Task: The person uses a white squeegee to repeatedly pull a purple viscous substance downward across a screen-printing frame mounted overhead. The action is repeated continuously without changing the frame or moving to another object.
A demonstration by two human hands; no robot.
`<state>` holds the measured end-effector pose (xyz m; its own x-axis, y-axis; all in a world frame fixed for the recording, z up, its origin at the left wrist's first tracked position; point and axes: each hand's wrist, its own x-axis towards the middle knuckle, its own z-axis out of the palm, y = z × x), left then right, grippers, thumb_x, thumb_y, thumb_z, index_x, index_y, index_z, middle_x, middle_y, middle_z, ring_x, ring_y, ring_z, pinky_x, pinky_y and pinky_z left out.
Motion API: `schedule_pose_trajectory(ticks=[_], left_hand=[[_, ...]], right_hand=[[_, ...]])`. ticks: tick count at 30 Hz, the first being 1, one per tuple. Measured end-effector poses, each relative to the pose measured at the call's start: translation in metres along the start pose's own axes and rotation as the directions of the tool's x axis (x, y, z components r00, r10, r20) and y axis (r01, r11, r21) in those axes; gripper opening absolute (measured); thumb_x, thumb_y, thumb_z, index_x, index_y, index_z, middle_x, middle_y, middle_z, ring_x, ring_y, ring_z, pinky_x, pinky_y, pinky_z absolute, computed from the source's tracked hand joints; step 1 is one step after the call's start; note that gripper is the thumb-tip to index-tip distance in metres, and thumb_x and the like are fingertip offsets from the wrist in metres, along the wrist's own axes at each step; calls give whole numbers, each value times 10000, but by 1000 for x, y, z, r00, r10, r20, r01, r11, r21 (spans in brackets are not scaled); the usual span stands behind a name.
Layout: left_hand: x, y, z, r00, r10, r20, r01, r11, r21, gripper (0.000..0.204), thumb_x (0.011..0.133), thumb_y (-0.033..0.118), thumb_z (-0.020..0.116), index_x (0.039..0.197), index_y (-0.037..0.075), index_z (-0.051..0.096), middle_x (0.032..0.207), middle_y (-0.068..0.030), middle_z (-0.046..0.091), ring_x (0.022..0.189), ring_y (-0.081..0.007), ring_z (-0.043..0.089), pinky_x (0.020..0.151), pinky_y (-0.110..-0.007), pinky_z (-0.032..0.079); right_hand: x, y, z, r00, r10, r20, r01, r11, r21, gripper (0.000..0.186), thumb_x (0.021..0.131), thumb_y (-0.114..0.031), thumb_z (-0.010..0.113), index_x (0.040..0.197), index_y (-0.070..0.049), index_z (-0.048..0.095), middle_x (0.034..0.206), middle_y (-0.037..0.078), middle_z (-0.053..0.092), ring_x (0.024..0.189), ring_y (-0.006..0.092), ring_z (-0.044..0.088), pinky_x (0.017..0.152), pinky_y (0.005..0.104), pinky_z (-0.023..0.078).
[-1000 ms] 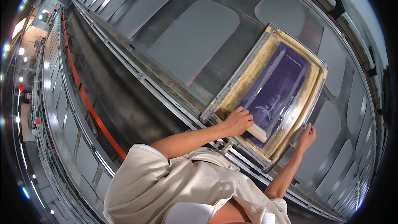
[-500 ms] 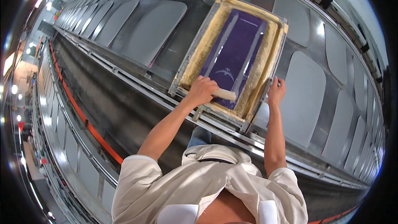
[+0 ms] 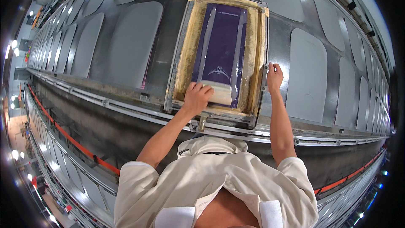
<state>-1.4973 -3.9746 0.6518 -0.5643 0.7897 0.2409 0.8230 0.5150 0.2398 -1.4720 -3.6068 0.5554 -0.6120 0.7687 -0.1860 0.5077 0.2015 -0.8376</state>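
Note:
My left hand point(image 3: 198, 98) is closed around the left end of a pale squeegee point(image 3: 221, 94), which lies across the near end of a screen printing frame point(image 3: 262, 38). Inside the frame is a dark purple printing area point(image 3: 220, 44) with a small pale arc-shaped design just beyond the squeegee. Shiny tape strips run along both its sides, and yellowish tape or residue coats the inner border. At the frame's right side, my right hand point(image 3: 275, 77) is closed on a small metal side handle point(image 3: 265, 78); the fingers partly hide the grip.
Grey rounded panels point(image 3: 309, 69) lie in rows on the long metal table point(image 3: 166, 59), left and right of the frame. A metal rail point(image 3: 126, 105) runs along its near edge. Behind me on the left, an orange strip point(image 3: 71, 133) borders another table.
The view has turned, so the frame stands straighter and further left in it. The squeegee now shows more of its broad face. Both hands keep their holds.

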Motion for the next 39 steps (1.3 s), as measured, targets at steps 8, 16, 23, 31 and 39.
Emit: schedule_pose_trajectory(ticks=[8, 16, 23, 31, 39], left_hand=[[181, -126, 40, 994, 60, -96, -61, 998, -2, 259, 700, 13, 688, 944, 99, 708, 992, -8, 684, 908, -225, 595, 865, -393, 402], [332, -201, 51, 1000, -28, 12, 28, 1000, 6, 170, 755, 176, 781, 919, 139, 752, 940, -31, 715, 930, -254, 655, 858, -435, 440], [395, -238, 39, 954, -97, 285, 121, 990, -68, 254, 761, 292, 811, 973, 159, 768, 859, -105, 740, 871, -314, 706, 815, -465, 527], [361, -218, 46, 976, -81, 201, 82, 997, 1, 231, 757, 302, 792, 945, 171, 763, 872, -108, 744, 896, -324, 710, 818, -468, 539], [200, -121, 23, 972, -14, 233, 25, 999, -48, 83, 790, 231, 757, 841, 165, 752, 850, -66, 710, 870, -283, 683, 806, -443, 479]], right_hand=[[20, -64, -16, 983, -14, 181, 71, 947, -312, 281, 951, -291, 649, 1088, -48, 689, 964, 170, 716, 856, 327, 681, 765, 418, 520], [153, -211, 71, 630, -604, 488, 685, 728, 17, 527, 859, -314, 781, 1294, -57, 632, 1233, 194, 677, 1119, 338, 650, 944, 449, 519], [217, -262, 140, 561, -383, 734, 777, 551, -306, 398, 796, -253, 837, 1107, -38, 713, 982, 189, 736, 918, 391, 693, 820, 443, 546], [193, -230, 147, 579, -472, 665, 782, 552, -289, 282, 777, -217, 853, 971, -53, 730, 865, 180, 724, 857, 399, 687, 755, 473, 540], [20, -157, 92, 552, -498, 669, 802, 536, -263, 252, 746, -172, 844, 953, -81, 734, 846, 155, 716, 821, 369, 692, 771, 453, 551]])
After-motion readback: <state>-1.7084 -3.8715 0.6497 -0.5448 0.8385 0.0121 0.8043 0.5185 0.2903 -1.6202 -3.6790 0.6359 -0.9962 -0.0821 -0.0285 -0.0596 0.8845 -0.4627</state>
